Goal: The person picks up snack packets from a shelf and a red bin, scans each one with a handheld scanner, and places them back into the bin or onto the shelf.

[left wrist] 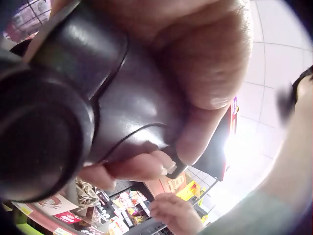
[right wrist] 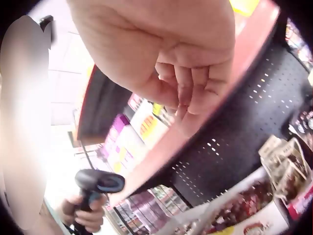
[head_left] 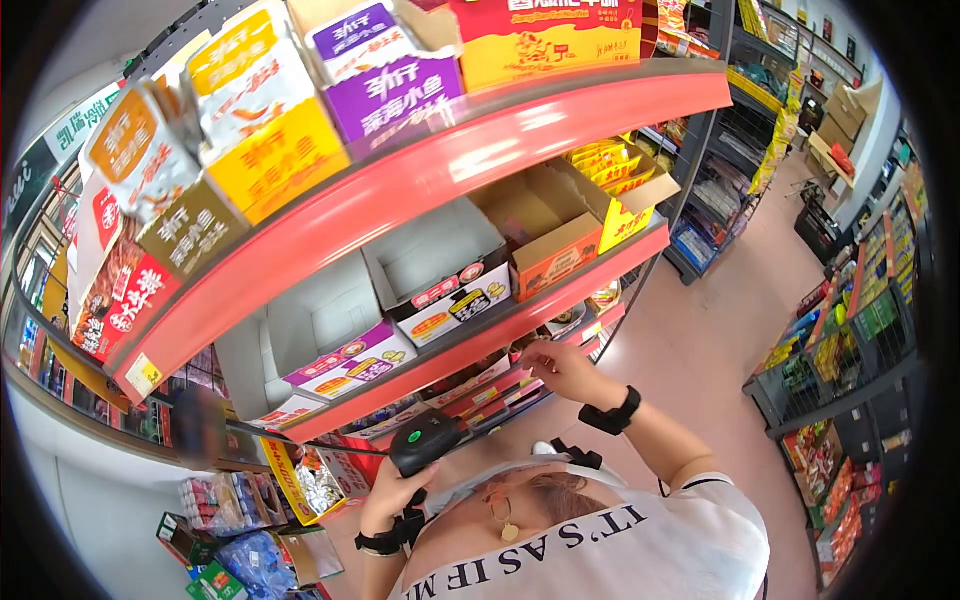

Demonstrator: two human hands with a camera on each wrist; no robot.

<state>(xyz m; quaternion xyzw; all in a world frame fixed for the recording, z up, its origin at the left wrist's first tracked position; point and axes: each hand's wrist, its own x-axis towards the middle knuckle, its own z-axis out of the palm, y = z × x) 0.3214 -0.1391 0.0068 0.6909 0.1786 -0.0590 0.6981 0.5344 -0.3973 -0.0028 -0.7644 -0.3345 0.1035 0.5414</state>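
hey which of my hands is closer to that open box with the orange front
Right. In the head view, the right hand is below the orange-fronted box, apart from it; the left hand is lower and farther left, holding the black scanner.

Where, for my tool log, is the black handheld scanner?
In the head view, the scanner is low, left of centre, gripped by the left hand, near a red-edged shelf.

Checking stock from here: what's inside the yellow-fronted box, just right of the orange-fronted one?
Yellow packets show inside the yellow-fronted box. Its cardboard walls hide their lower parts and the bottom, so their count can't be told.
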